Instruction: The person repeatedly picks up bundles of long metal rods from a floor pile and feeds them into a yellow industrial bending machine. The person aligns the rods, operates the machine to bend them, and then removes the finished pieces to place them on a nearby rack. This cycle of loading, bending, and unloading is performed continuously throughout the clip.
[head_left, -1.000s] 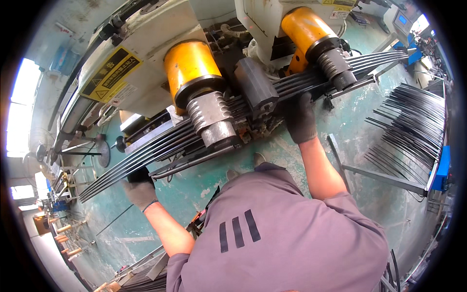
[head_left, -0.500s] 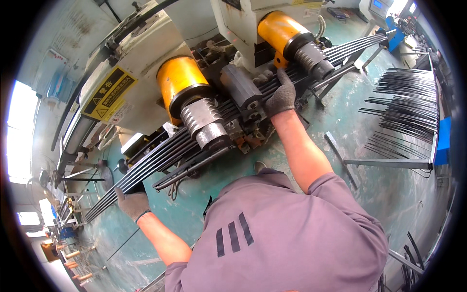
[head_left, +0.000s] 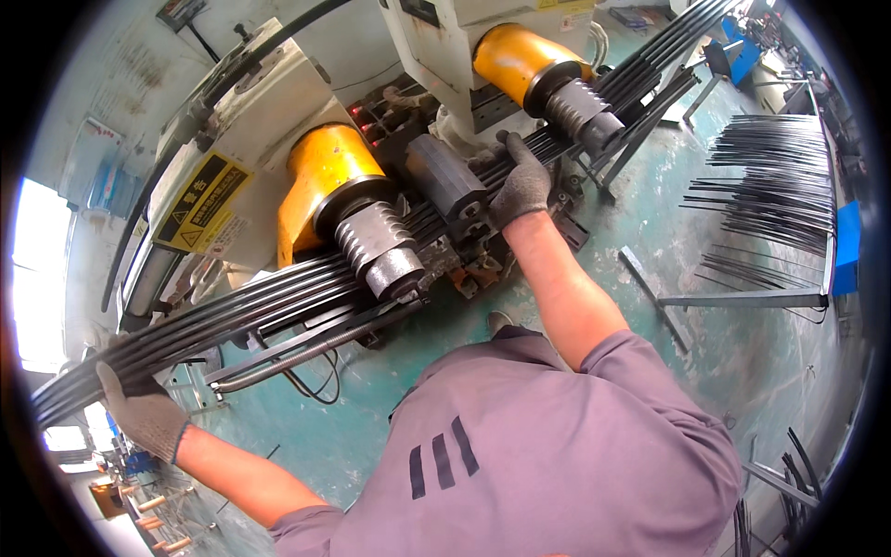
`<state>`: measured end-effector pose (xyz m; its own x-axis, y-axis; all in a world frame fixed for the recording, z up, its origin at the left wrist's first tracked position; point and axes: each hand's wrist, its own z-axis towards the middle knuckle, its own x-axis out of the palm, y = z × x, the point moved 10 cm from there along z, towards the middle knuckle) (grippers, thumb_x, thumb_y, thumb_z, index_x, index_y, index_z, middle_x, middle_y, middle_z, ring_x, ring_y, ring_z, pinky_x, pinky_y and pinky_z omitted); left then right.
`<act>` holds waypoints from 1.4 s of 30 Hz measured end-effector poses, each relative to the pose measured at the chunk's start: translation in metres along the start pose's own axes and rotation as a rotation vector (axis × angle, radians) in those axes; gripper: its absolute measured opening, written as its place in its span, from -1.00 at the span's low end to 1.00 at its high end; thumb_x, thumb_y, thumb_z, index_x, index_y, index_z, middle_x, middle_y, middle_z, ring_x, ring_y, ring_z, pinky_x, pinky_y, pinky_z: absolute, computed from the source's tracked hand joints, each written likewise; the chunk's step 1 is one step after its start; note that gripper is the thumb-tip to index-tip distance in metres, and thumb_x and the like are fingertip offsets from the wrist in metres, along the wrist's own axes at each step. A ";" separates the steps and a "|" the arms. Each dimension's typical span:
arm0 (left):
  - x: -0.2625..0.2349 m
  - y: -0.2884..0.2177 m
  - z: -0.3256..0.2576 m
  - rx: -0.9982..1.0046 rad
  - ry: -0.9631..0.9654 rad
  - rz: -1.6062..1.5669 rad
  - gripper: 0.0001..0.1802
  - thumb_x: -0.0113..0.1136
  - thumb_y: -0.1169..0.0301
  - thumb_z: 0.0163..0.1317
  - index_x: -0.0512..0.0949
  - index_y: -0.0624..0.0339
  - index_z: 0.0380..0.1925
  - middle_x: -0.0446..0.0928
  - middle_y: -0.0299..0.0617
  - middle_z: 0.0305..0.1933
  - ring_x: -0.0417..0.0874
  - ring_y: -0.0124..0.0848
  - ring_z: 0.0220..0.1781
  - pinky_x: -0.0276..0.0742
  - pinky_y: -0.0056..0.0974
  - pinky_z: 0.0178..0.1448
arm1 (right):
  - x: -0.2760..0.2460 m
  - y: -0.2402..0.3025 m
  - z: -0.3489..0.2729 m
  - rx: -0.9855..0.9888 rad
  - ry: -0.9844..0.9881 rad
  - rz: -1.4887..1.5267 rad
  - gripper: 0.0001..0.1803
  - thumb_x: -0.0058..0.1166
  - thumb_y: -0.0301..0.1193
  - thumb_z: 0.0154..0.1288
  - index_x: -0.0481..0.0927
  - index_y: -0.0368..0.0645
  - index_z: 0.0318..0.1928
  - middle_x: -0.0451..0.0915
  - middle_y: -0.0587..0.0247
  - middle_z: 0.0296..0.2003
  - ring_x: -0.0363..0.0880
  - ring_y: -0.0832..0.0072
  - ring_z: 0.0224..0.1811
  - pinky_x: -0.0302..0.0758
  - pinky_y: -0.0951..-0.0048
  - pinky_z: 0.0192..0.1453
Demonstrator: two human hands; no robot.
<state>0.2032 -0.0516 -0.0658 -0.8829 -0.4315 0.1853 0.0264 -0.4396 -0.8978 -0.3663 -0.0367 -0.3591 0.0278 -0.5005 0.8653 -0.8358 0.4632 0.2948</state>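
A bundle of long dark metal rods [head_left: 237, 311] runs slantwise across the two machine heads, from the far left up to the upper right. My left hand [head_left: 147, 413], in a grey knit glove, is closed round the bundle near its left end, thumb on the near side and fingers hidden beneath. My right hand [head_left: 522, 188], gloved alike, grips the rods between the heads, beside a dark faceted block [head_left: 445, 176]. Each head has an orange housing [head_left: 332, 167] and a grooved steel collar [head_left: 376, 237]; the second orange housing [head_left: 520, 65] is farther right.
Many thin dark rods [head_left: 770, 186] rest on a metal rack [head_left: 742, 300] at the right. A corrugated hose [head_left: 288, 365] runs below the bundle. A yellow and black warning label [head_left: 206, 200] marks the pale machine body. Wooden-handled pegs [head_left: 153, 503] stand at lower left.
My left hand has moved left, and the rods there have risen toward me. The bundle's right end also sits higher. My right hand has shifted slightly left.
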 end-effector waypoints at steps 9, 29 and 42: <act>0.155 -0.069 -0.050 0.182 0.162 0.147 -0.56 0.03 0.38 0.38 0.48 0.48 0.14 0.62 0.11 -0.01 0.69 -0.21 0.00 0.62 -0.20 0.16 | -0.005 0.001 0.004 -0.018 -0.042 0.032 -0.79 0.12 -0.35 0.38 0.55 -0.26 -0.14 0.47 0.21 -0.49 0.53 0.28 -0.53 0.58 0.24 -0.45; 0.282 -0.077 -0.063 0.321 0.762 0.332 -0.48 0.38 0.32 0.20 0.53 0.17 0.16 0.69 -0.05 -0.05 0.76 -0.27 -0.04 0.59 -0.28 0.21 | -0.003 0.006 0.000 -0.071 -0.038 -0.025 -0.81 0.13 -0.42 0.37 0.55 -0.30 -0.14 0.50 0.21 -0.44 0.55 0.27 -0.51 0.62 0.21 -0.45; 0.280 -0.079 -0.066 0.316 0.755 0.312 -0.43 0.44 0.30 0.16 0.53 0.20 0.16 0.67 0.00 -0.03 0.75 -0.21 -0.03 0.64 -0.25 0.17 | -0.001 0.004 0.000 -0.055 -0.002 -0.047 -0.72 0.07 -0.41 0.41 0.47 -0.31 0.03 0.47 0.22 -0.43 0.50 0.33 -0.43 0.58 0.22 -0.29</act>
<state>-0.0771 -0.0864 0.0304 -0.8851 0.0196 -0.4650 0.3485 -0.6342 -0.6902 -0.3694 -0.0349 -0.3587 0.0648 -0.5241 0.8492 -0.8024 0.4785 0.3565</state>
